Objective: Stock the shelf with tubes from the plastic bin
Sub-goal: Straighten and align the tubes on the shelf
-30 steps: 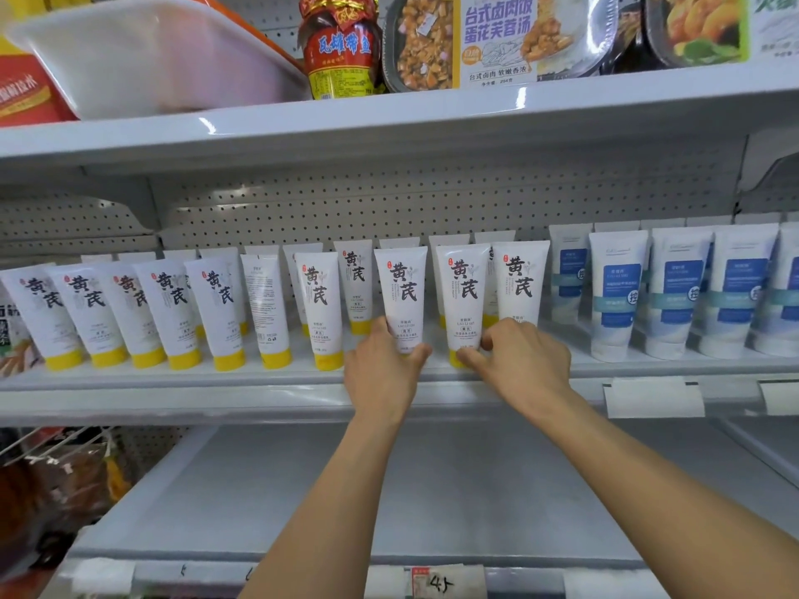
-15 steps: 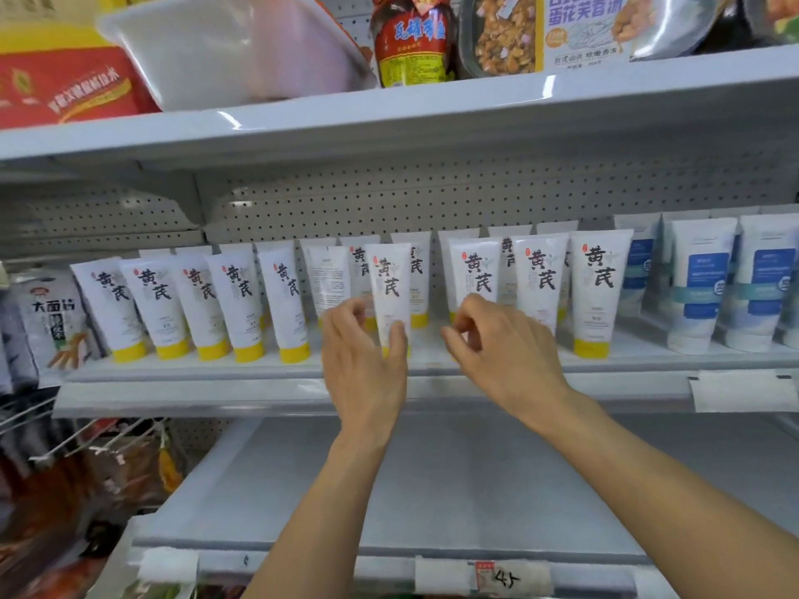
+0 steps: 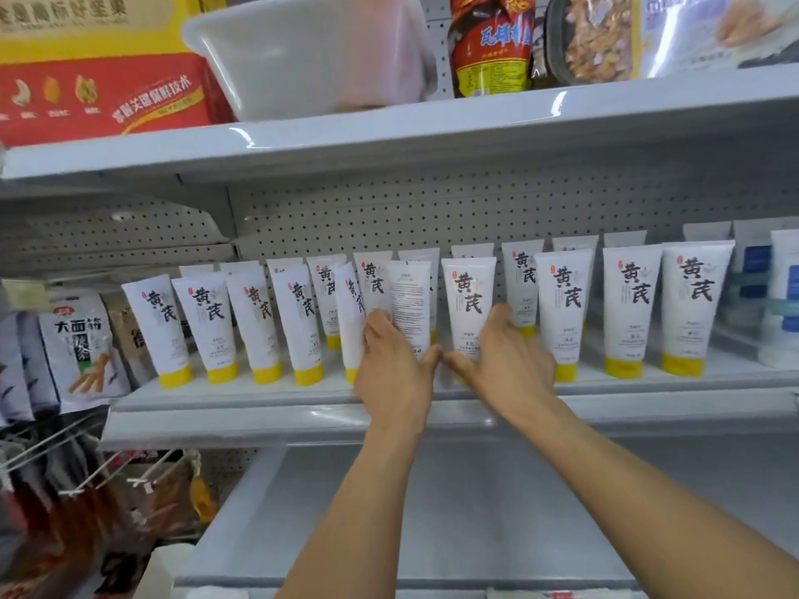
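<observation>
White tubes with yellow caps and black characters stand in rows on the middle shelf (image 3: 259, 397). My left hand (image 3: 391, 369) grips one tube (image 3: 410, 296) that shows its printed back; its fingers lie on the tube's left side and its thumb at the lower right. Just left of this hand, another tube (image 3: 349, 322) leans. My right hand (image 3: 506, 361) holds the neighbouring front-facing tube (image 3: 469, 291), thumb on the left and fingers on the right. A translucent white plastic bin (image 3: 302, 58) sits on the top shelf (image 3: 475, 123); its contents are not visible.
Blue-and-white tubes (image 3: 782, 296) fill the shelf's right end, and snack bags (image 3: 80, 343) stand at its left. A red box (image 3: 99, 80), a jar (image 3: 490, 45) and food trays share the top shelf. Below lies a bare lower shelf (image 3: 475, 512); wire hooks with bags (image 3: 86, 490) hang lower left.
Both hands moved left along the row. My left hand left the front-facing tube and took the back-facing one. My right hand now holds the tube my left hand held. The view shifted left.
</observation>
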The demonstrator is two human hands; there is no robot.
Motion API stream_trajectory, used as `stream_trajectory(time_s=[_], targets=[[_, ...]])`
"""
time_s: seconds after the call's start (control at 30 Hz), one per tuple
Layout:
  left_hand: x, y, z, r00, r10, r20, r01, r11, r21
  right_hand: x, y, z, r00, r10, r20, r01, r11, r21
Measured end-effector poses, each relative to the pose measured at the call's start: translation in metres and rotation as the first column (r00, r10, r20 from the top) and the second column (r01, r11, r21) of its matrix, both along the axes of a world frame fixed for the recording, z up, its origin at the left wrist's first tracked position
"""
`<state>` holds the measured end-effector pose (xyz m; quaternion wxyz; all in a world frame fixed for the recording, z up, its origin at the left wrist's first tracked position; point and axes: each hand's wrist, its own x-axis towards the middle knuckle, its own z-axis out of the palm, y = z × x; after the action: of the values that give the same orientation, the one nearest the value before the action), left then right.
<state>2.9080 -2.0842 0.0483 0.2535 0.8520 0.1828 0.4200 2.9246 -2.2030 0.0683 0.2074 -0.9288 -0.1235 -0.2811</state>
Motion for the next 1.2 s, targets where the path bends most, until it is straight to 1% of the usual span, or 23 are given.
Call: stream_trajectory(time_s=[0.07,0.17,0.27,0.33,0.4,0.47,0.53,0.6,0.63,0.67,0.7,0.77,0.83,1.03,1.2], targets=[[0.003,0.001,0.002,0.999,-0.027,-0.019,0.026,1.000,-0.016,0.001,0.001,-0.001,1.000,-0.001,-0.010,0.001,1.000,0.010],[0.003,0.004,0.002,0.983,-0.183,-0.009,0.182,0.979,-0.092,0.004,0.001,-0.001,1.000,-0.010,-0.021,0.010,1.000,0.011],[0.002,0.008,0.005,0.952,-0.305,-0.039,0.298,0.947,-0.116,0.005,0.000,-0.001,0.999,-0.019,-0.049,0.021,0.999,0.033],[0.004,0.009,0.007,0.946,-0.316,-0.073,0.309,0.946,-0.101,0.005,0.000,-0.002,0.998,-0.013,-0.068,0.017,0.999,0.045],[0.008,0.011,0.008,0.952,-0.290,-0.097,0.284,0.956,-0.072,0.005,0.000,-0.002,0.997,-0.018,-0.073,0.020,0.999,0.034],[0.009,0.015,0.009,0.945,-0.308,-0.111,0.299,0.950,-0.089,0.005,0.000,-0.002,0.997,-0.021,-0.070,0.023,0.999,0.024],[0.009,0.021,0.010,0.917,-0.389,-0.089,0.371,0.912,-0.174,0.004,-0.002,-0.002,0.997,-0.016,-0.071,0.018,1.000,0.022],[0.007,0.026,0.012,0.875,-0.481,-0.057,0.448,0.848,-0.284,0.004,-0.004,-0.002,0.997,-0.011,-0.071,0.013,0.999,0.031],[0.006,0.028,0.012,0.860,-0.507,-0.055,0.469,0.829,-0.305,0.003,-0.005,-0.001,0.997,-0.010,-0.073,0.013,0.999,0.037],[0.004,0.028,0.013,0.858,-0.509,-0.065,0.472,0.832,-0.292,0.003,-0.006,-0.001,0.997,-0.011,-0.080,0.014,0.999,0.044],[0.004,0.027,0.013,0.873,-0.482,-0.080,0.450,0.857,-0.251,0.001,-0.007,-0.001,0.996,-0.013,-0.088,0.017,0.999,0.051],[0.003,0.023,0.011,0.919,-0.382,-0.101,0.365,0.919,-0.149,-0.001,-0.009,0.000,0.995,-0.014,-0.095,0.020,0.998,0.062],[0.001,0.019,0.010,0.941,-0.323,-0.101,0.312,0.944,-0.104,-0.004,-0.011,0.000,0.996,-0.017,-0.089,0.023,0.998,0.060],[-0.002,0.018,0.008,0.937,-0.338,-0.091,0.331,0.940,-0.082,-0.006,-0.015,-0.001,0.998,-0.042,-0.056,0.044,0.998,0.041],[-0.005,0.016,0.007,0.939,-0.335,-0.074,0.329,0.941,-0.075,-0.006,-0.015,-0.001,0.997,-0.047,-0.069,0.050,0.997,0.054]])
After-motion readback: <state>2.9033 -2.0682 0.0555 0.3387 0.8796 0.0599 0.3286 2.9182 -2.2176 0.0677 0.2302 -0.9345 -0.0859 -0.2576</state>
